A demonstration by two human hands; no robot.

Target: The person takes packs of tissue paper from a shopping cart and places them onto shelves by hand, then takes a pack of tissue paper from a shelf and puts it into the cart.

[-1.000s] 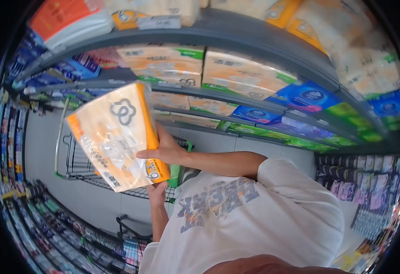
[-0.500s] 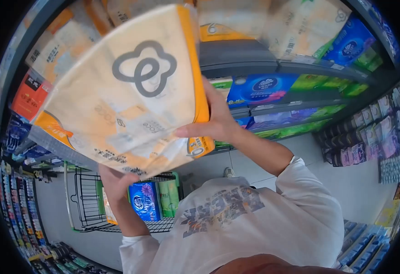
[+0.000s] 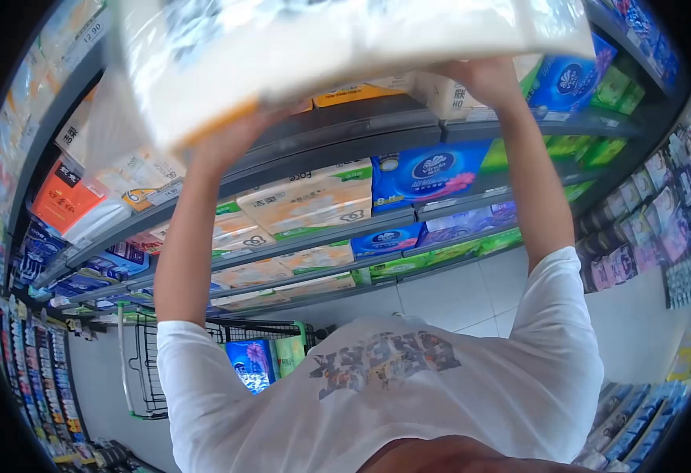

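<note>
A large plastic-wrapped package is raised in front of stacked shelves; the left hand and right hand grip its lower edge, set well apart, probably to share its bulky weight and keep it level. Both hands look closed on it, though the package hides most fingertips; below, a wire cart holds a blue pack beside a green one.
</note>
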